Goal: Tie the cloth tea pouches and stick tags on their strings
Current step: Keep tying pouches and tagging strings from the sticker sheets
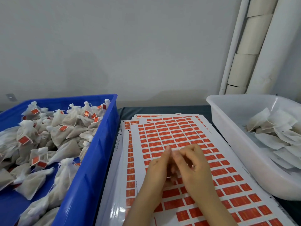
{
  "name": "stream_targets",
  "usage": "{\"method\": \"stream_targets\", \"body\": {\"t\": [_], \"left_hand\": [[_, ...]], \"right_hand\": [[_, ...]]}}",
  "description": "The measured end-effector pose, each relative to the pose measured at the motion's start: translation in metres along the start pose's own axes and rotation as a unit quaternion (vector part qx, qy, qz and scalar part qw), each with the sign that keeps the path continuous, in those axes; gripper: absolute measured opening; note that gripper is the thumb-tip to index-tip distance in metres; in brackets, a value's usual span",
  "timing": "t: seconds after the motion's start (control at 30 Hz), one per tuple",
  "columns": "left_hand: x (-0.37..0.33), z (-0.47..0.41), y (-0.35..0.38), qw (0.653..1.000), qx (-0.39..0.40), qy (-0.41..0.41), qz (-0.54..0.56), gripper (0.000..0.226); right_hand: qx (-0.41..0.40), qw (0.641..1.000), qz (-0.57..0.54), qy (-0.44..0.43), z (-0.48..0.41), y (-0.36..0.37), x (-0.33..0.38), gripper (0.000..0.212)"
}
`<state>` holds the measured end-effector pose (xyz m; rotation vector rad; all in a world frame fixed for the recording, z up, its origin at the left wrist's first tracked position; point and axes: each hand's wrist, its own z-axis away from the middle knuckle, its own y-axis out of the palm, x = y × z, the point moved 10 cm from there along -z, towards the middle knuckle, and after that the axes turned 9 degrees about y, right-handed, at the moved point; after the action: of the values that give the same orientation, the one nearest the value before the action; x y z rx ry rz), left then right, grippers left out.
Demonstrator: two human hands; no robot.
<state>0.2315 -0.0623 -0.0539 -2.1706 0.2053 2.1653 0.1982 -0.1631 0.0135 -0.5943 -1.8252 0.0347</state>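
Note:
My left hand [158, 168] and my right hand [193, 167] meet over the top sheet of red tag stickers [177, 137], fingertips touching each other. The left hand's fingers point straight up the sheet. My right hand's fingers are curled towards the left fingertips; motion blur hides whether they pinch anything. No pouch is in either hand. Tied cloth tea pouches with red tags [53, 131] fill the blue crate [91, 160] on the left. Flat untied pouches [275, 128] lie in the white tub [231, 137] on the right.
A stack of several sticker sheets [128, 126] covers the dark table [162, 110] between the crate and the tub. A grey wall stands close behind. White pipes and cardboard tubes [249, 46] lean in the back right corner.

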Motion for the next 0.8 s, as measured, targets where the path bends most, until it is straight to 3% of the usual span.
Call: {"method": "stream_targets", "body": {"t": [0.2,0.37,0.47,0.67,0.8], "left_hand": [[0.003,-0.005,-0.023,0.994,-0.096,-0.008,0.060,0.032],[0.003,-0.002,-0.045,0.977,-0.193,-0.012,0.086,0.024],[-0.002,0.003,-0.052,0.970,-0.231,0.004,0.078,0.014],[-0.006,0.006,-0.058,0.970,-0.242,0.017,0.010,0.015],[-0.004,0.002,-0.052,0.974,-0.209,0.017,-0.091,0.008]], "right_hand": [[-0.020,0.990,0.115,-0.082,0.007,0.009,0.010,0.011],[0.013,0.988,0.139,-0.059,0.006,0.017,0.004,0.030],[0.023,0.990,0.134,-0.042,0.005,0.018,0.002,0.030],[0.011,0.992,0.121,0.017,-0.001,0.011,-0.011,0.006],[0.013,0.986,0.165,0.014,-0.004,0.014,-0.018,0.011]]}}
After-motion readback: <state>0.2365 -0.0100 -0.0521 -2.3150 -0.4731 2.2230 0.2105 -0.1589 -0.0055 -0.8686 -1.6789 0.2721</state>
